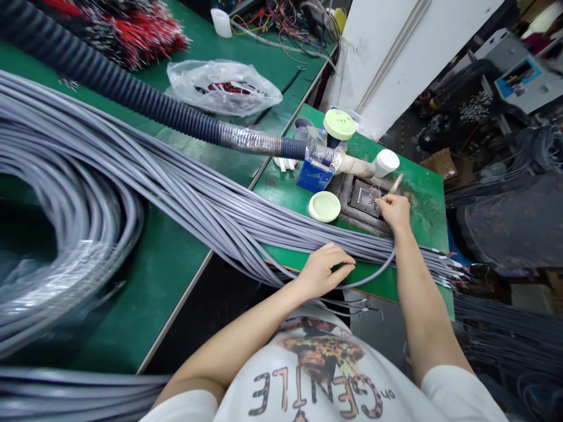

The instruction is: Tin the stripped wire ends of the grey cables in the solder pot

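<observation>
A thick bundle of grey cables (185, 193) runs from coils at the left across the green bench to the right edge, where stripped ends stick out. My left hand (324, 271) rests on the bundle near the bench's front edge, fingers curled over the cables. My right hand (394, 210) pinches the stripped end of one grey cable (382, 268) that loops out from the bundle, holding its fine wires over a dark square pot (364, 197) set in the bench.
A black corrugated hose (132, 91) ends over the pot near a blue box (313, 174). Two pale green lids (324, 206), a white cap (385, 162) and a clear bag (222, 87) lie nearby. Red wire bundles (132, 29) sit at the far left; clutter fills the floor at right.
</observation>
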The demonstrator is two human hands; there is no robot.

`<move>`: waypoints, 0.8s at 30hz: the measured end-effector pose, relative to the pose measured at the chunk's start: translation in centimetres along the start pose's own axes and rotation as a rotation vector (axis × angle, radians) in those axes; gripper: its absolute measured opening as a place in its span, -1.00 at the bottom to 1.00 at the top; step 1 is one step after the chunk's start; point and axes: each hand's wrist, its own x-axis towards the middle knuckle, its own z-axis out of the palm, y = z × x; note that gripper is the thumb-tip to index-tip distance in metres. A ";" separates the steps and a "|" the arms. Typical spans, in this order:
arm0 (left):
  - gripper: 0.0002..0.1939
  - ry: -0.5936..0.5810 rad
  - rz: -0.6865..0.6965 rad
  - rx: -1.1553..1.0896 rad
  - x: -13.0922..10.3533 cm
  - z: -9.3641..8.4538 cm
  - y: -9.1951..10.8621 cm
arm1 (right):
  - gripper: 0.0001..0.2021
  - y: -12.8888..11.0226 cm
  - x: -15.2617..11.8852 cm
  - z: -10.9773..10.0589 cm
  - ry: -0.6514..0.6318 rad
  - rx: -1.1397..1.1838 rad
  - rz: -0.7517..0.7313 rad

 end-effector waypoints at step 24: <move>-0.84 0.046 -0.052 -0.051 0.3 -0.1 0.5 | -0.75 -5.4 -8.0 -5.7 0.040 0.557 0.011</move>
